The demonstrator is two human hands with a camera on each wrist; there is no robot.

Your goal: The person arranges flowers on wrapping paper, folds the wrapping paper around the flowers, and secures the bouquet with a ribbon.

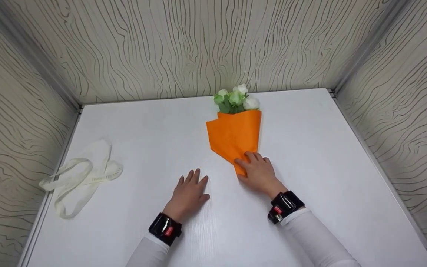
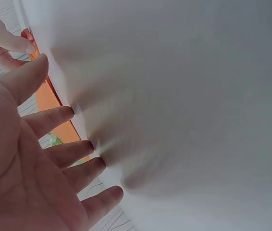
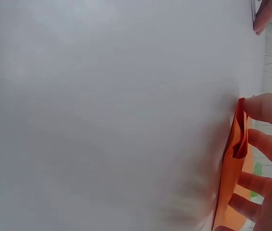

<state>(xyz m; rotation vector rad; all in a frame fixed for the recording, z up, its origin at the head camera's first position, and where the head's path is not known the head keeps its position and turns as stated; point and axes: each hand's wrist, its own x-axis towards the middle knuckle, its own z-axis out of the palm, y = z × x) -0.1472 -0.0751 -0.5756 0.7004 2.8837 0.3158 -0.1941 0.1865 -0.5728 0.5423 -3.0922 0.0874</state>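
Note:
A bouquet of white and pale green flowers (image 1: 236,98) lies on the white table, wrapped in orange paper (image 1: 232,131) that narrows toward the person. My right hand (image 1: 260,174) holds the wrap's narrow lower end. In the right wrist view, thumb and fingers bend over the folded orange paper (image 3: 232,168), the thumb at its tip. My left hand (image 1: 188,194) is spread left of the bouquet, fingertips touching the tabletop. Nothing is in the left palm (image 2: 25,163). Stems are hidden inside the paper.
A cream ribbon (image 1: 83,178) with faint lettering lies in loose loops at the table's left edge, one loop reaching past it. Wood-grain panels (image 1: 198,48) rise at the back and both sides of the white table (image 1: 143,129).

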